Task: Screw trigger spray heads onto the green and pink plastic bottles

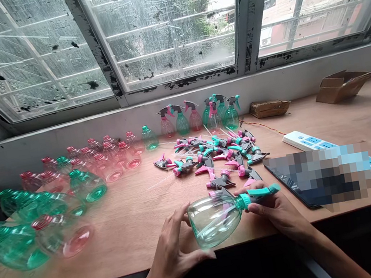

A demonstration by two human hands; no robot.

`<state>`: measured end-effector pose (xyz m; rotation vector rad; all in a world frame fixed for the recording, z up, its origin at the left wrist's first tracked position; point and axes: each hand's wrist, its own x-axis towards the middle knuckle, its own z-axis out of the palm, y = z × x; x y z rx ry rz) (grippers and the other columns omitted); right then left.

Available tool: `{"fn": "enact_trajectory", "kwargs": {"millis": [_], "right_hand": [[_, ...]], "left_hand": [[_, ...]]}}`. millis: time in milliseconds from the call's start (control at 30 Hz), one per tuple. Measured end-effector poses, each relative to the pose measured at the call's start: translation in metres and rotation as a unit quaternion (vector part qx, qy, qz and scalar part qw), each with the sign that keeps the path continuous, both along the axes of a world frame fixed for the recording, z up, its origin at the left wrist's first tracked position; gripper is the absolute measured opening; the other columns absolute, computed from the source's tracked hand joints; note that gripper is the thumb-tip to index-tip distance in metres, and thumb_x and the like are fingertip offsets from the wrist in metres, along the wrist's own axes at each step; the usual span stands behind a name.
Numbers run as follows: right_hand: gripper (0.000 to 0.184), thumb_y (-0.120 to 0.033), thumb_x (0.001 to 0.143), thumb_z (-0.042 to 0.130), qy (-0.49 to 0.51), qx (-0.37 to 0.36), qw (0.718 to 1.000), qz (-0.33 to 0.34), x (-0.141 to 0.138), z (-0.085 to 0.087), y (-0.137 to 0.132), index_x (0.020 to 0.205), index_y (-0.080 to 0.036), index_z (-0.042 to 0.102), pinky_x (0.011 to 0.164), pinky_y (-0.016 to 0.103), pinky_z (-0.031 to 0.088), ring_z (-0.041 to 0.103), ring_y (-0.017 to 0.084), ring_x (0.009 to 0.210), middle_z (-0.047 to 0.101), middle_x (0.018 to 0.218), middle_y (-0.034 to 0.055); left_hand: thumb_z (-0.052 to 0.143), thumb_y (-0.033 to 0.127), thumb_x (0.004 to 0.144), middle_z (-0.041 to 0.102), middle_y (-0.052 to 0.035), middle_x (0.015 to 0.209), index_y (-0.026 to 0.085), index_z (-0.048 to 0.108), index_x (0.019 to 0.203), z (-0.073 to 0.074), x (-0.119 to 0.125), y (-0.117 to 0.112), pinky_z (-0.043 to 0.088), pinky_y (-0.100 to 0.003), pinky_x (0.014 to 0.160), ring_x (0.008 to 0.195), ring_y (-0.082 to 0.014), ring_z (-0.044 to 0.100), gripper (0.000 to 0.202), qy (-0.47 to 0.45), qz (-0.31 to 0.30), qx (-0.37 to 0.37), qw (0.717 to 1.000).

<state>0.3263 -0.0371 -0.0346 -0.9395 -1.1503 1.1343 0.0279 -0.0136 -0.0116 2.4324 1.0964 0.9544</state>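
The step in hand appears to be fastening the teal sprayer head (263, 191) onto the green bottle (213, 226), and the next move likely calls for steadying the bottle while its collar (244, 201) is turned snug. The right hand (284, 215) pinches the head near the collar between thumb and fingers; the left hand (173, 242) curves around the base, its thumb pressure unclear. Held at the table's (127, 242) near edge, the bottle lies sideways, long axis running left-right, nozzle right and slightly far.
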Motion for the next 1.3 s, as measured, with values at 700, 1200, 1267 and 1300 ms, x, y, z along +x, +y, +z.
{"fn": "enact_trajectory", "kwargs": {"millis": [700, 1200, 1267, 1300], "right_hand": [[0.042, -0.053, 0.081, 0.078, -0.017, -0.106, 0.994, 0.033, 0.000, -0.001, -0.002, 0.103, -0.018, 0.071, 0.053, 0.026, 0.048, 0.062, 0.016, 0.052, 0.071, 0.057, -0.0028], [0.041, -0.057, 0.087, 0.070, -0.001, -0.126, 0.991, 0.039, -0.002, 0.004, 0.001, 0.088, -0.017, 0.061, 0.048, 0.022, 0.040, 0.054, 0.012, 0.047, 0.066, 0.054, -0.0033], [0.038, -0.055, 0.089, 0.069, 0.009, -0.123, 0.991, 0.046, -0.001, -0.001, 0.003, 0.091, -0.018, 0.060, 0.050, 0.022, 0.043, 0.059, 0.013, 0.050, 0.071, 0.059, -0.0015], [0.038, -0.055, 0.089, 0.070, 0.015, -0.121, 0.991, 0.053, 0.000, -0.003, 0.003, 0.093, -0.019, 0.060, 0.052, 0.023, 0.046, 0.061, 0.014, 0.052, 0.072, 0.061, -0.0008]], "left_hand": [[0.059, 0.018, 0.097, 0.040, -0.0102, 0.161, 0.035, 0.012, 0.159, -0.013, -0.003, 0.007, 0.046, -0.049, 0.114, 0.141, -0.0309, 0.049, 0.080, 0.003, -0.064, -0.077, 0.995], [0.069, 0.049, 0.091, 0.031, -0.0049, 0.166, 0.039, 0.023, 0.158, 0.000, -0.001, 0.002, 0.034, -0.051, 0.122, 0.147, -0.0344, 0.039, 0.082, -0.109, -0.111, -0.235, 0.959], [0.072, 0.039, 0.092, 0.034, -0.0043, 0.165, 0.042, 0.021, 0.158, -0.002, 0.000, 0.002, 0.032, -0.053, 0.122, 0.147, -0.0334, 0.040, 0.084, -0.103, -0.104, -0.236, 0.961], [0.074, 0.033, 0.090, 0.036, -0.0047, 0.164, 0.042, 0.017, 0.158, -0.004, 0.000, 0.003, 0.031, -0.054, 0.122, 0.146, -0.0330, 0.041, 0.089, -0.099, -0.099, -0.229, 0.963]]}}
